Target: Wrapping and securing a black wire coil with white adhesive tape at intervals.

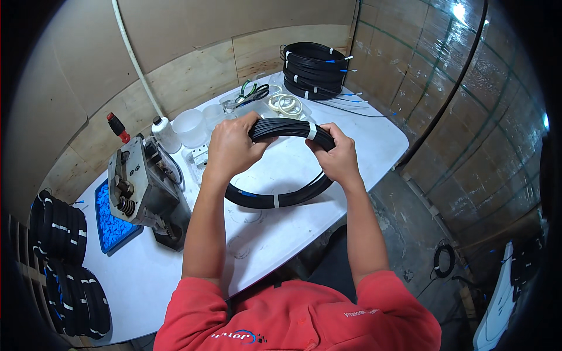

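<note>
A coil of black cable [281, 129], bound with white tape bands, is held up over the white table by both hands. My left hand [234, 145] closes round the upper left of the coil, thumb on the inner side. On the upper right, beside a white tape band [312, 130], my right hand [337, 153] grips the same coil. The lower part of the ring hangs toward me, with another white band [277, 200] and a bit of blue [249, 193] on the cable. Whether its lower edge touches the table, I cannot tell.
A grey metal machine [146, 181] stands left beside a blue tray of small blue parts [114, 217]. Behind are a white bottle [166, 135], tubs [190, 128], scissors [253, 95] and tape rolls [287, 105]. Stacked coils stand at the far right [313, 73] and near left [61, 228].
</note>
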`<state>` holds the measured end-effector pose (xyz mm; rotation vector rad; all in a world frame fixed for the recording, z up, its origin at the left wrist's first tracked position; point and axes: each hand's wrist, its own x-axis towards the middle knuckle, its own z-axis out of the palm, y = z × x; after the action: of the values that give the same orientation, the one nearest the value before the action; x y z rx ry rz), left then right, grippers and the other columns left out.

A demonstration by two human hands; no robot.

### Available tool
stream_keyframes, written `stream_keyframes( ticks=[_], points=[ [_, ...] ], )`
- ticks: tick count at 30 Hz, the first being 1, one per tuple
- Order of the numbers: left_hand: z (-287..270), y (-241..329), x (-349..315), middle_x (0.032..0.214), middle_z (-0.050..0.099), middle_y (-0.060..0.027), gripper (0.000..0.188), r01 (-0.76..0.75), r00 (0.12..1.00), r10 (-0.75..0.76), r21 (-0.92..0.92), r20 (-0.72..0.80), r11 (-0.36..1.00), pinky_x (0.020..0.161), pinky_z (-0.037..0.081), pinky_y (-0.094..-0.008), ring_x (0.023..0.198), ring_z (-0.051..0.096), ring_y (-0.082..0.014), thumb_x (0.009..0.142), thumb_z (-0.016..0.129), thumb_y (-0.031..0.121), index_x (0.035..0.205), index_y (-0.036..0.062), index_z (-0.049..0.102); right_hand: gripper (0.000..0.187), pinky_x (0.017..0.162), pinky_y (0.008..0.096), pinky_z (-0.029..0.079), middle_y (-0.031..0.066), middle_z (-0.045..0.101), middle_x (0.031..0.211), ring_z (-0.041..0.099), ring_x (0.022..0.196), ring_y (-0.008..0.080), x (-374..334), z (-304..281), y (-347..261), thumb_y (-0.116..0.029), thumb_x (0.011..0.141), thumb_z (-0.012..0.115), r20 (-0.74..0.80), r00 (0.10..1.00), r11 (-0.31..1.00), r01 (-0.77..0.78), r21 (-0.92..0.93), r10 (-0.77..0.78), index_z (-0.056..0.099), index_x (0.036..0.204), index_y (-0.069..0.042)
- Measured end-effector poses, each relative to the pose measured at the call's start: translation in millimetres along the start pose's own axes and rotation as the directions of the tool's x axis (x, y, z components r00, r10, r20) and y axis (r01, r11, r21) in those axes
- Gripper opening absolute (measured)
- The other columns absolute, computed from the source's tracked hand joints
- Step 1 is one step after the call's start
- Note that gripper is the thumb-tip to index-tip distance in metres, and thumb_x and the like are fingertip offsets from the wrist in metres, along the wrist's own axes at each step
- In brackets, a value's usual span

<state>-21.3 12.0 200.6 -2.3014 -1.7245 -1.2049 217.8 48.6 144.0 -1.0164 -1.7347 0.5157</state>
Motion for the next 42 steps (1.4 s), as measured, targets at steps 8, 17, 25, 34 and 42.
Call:
stream_keyframes(
  ticks=[8,17,25,34,42],
  points=[
    [0,-1,-9,0.079,0.072,-0.0126,0.034,-0.022,0.999,0.024,0.030,-0.048,0.999,0.065,0.053,-0.0446,0.072,0.070,-0.0355,0.080,0.085,0.036,0.089,0.0069,0.071,0.026,0.073,0.0289,0.055,0.0066,0.076,0.088,0.070,0.079,0.0118,-6,2,0,-0.004,0.086,0.082,-0.035,0.997,0.998,0.067,0.015,-0.067,0.067,0.107,-0.002],
    [-3,0,-11,0.080,0.073,-0.0110,0.034,0.016,0.999,-0.014,0.041,-0.044,0.999,0.065,0.053,-0.0433,0.072,0.071,-0.0337,0.079,0.086,0.035,0.092,0.0067,0.071,0.026,0.076,0.0296,0.056,0.0073,0.076,0.089,0.071,0.082,0.0132,-3,5,-3,-0.004,0.086,0.082,-0.018,0.998,0.998,0.061,0.031,-0.060,0.067,0.108,-0.002],
    [0,-6,-11,0.080,0.073,-0.0113,0.036,0.019,0.999,-0.017,0.027,-0.051,0.999,0.065,0.053,-0.0438,0.073,0.071,-0.0340,0.080,0.085,0.035,0.095,0.0063,0.070,0.027,0.076,0.0298,0.056,0.0071,0.077,0.090,0.072,0.082,0.0139,0,7,-1,-0.003,0.086,0.082,-0.015,0.997,0.997,0.077,0.024,-0.076,0.067,0.109,-0.003],
    [-2,-10,-13,0.082,0.073,-0.0126,0.034,0.041,0.998,-0.040,0.031,-0.048,0.999,0.066,0.054,-0.0445,0.074,0.071,-0.0348,0.080,0.083,0.033,0.097,0.0059,0.071,0.032,0.076,0.0367,0.059,0.0146,0.078,0.094,0.078,0.087,0.0276,4,10,2,-0.007,0.085,0.082,0.008,0.995,0.995,0.097,0.018,-0.098,0.067,0.113,-0.003],
    [1,-17,-13,0.070,0.070,-0.0101,0.029,-0.012,0.994,0.016,0.031,-0.111,0.999,0.060,0.051,-0.0356,0.061,0.068,-0.0271,0.080,0.085,0.030,0.092,0.0069,0.071,0.032,0.076,0.0360,0.059,0.0149,0.077,0.095,0.078,0.087,0.0279,6,10,-2,-0.006,0.085,0.081,0.017,0.995,0.995,0.102,0.010,-0.102,0.067,0.113,-0.003]
  ],
)
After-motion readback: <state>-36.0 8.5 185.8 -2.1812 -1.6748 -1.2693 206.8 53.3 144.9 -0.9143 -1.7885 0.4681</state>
